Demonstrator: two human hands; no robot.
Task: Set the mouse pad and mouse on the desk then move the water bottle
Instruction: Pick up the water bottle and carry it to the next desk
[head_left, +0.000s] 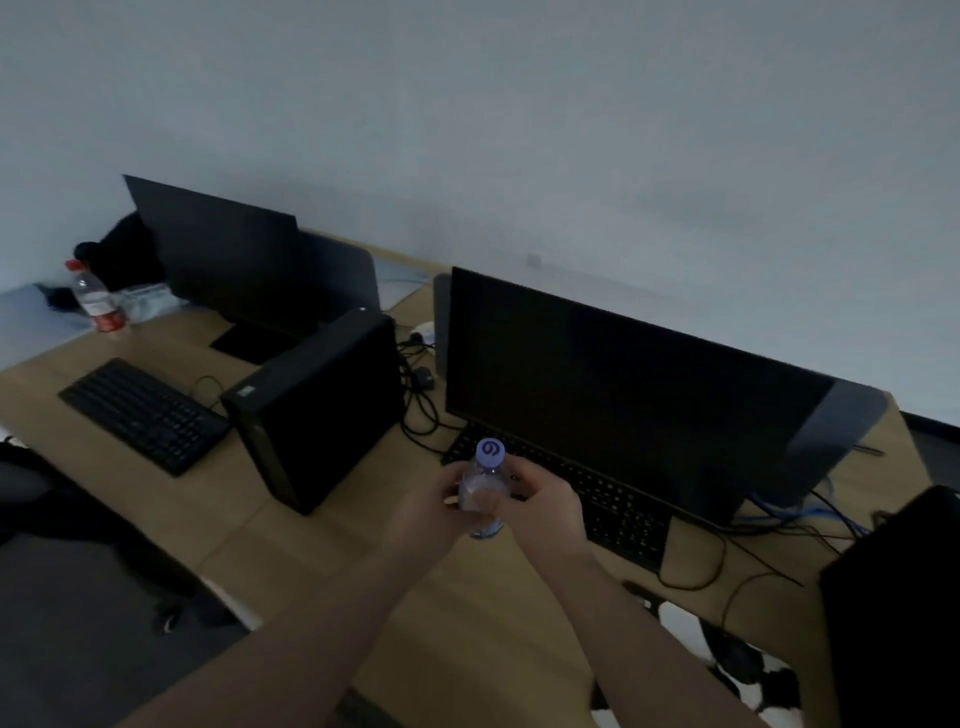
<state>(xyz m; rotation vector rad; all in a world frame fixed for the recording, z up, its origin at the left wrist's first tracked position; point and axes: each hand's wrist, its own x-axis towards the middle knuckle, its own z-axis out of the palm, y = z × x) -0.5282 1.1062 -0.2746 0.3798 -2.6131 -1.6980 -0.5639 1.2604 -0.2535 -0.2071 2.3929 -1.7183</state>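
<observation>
Above the desk (322, 525), both hands, left (436, 506) and right (540, 506), apparently clasp the water bottle (485, 488) between them.

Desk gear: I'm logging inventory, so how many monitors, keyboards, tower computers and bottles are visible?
Black flat monitors: 2
Black keyboards: 2
Black tower computers: 2
Clear plastic bottles: 2
Total: 8

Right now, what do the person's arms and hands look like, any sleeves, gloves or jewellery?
Both forearms are bare up to the bottom edge of the picture, so no sleeves show. The left hand and right hand wear no gloves. I see no watch, ring or bracelet, though the picture is dim and slightly blurred, so something small could be missed.
</observation>
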